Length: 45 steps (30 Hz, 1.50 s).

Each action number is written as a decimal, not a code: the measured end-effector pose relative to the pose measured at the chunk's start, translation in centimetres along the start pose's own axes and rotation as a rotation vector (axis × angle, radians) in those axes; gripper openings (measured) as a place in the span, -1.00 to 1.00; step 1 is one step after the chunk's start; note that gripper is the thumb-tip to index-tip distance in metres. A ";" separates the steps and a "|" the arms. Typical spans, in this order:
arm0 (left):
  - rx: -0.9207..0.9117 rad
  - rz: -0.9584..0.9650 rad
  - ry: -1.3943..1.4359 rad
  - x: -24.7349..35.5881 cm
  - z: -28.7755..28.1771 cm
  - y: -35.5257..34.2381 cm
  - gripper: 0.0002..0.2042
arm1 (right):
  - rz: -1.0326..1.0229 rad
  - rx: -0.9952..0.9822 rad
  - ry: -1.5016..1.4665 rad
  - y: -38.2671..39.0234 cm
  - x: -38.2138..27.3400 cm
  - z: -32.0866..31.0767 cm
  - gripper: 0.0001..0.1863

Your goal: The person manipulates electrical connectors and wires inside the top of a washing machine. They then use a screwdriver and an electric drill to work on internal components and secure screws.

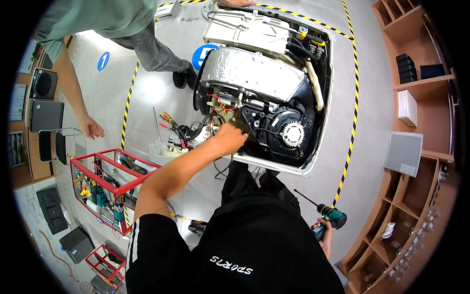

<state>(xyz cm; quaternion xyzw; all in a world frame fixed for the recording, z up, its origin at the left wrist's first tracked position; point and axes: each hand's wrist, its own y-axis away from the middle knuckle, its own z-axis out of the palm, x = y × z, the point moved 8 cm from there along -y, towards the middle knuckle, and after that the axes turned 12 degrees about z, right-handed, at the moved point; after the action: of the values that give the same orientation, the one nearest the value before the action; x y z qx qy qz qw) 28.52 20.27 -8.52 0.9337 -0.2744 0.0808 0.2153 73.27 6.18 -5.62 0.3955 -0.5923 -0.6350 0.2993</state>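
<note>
In front of me stands an opened appliance (320, 142), with its white casing rim around black and metal parts. My left hand (230, 139) reaches over its near left side, fingers curled in among cables beside a black housing; what they grip, if anything, is hidden. A bundle of loose wires (188, 131) with coloured ends hangs left of that hand. Right of it sits a white toothed wheel (293, 134) on the black housing. Low at my right side, my right hand (324, 234) is wrapped round the grip of a teal and black cordless drill (335, 217), its long bit pointing forward-left.
Another person (147, 44) stands at the far left, one hand (92, 128) hanging, another hand (238, 2) on the appliance's far edge. A red-framed tool cart (120, 188) is at left. Wooden shelves (406, 196) line the right. Striped tape (353, 103) marks the floor.
</note>
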 end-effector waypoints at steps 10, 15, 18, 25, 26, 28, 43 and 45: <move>0.321 0.045 0.402 -0.7 -2.9 1.6 -0.59 | -0.006 -0.014 0.034 0.0 -0.4 0.9 -0.88; 0.370 0.128 0.651 -2.6 -5.4 1.0 -0.68 | -0.021 -0.014 0.052 -0.7 -0.8 0.0 -0.85; 0.260 0.109 0.608 -3.1 -6.5 1.2 -0.65 | 0.009 0.004 0.027 -0.7 -0.9 0.0 -0.83; 0.138 0.093 0.438 -2.8 -6.5 0.5 -0.75 | 0.009 -0.028 0.011 -0.5 -0.6 0.5 -0.85; 0.082 0.071 0.417 -2.8 -5.9 0.6 -0.75 | 0.014 -0.024 0.004 -0.5 -0.4 0.3 -0.86; 0.018 0.039 0.408 -2.7 -5.1 0.7 -0.75 | 0.005 -0.016 -0.011 -0.5 -0.3 0.0 -0.86; -0.011 0.243 0.635 -2.6 -6.2 2.0 -0.15 | 0.027 -0.012 -0.094 -0.6 1.2 -0.7 -0.87; -0.045 0.136 0.651 -2.8 -7.1 2.5 -0.13 | 0.031 -0.014 -0.090 -0.5 1.3 -0.4 -0.86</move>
<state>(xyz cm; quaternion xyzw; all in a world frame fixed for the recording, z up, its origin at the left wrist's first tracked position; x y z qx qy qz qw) 24.56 22.86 -2.02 0.8335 -0.2548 0.3828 0.3064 73.02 4.88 -6.32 0.3552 -0.6067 -0.6516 0.2849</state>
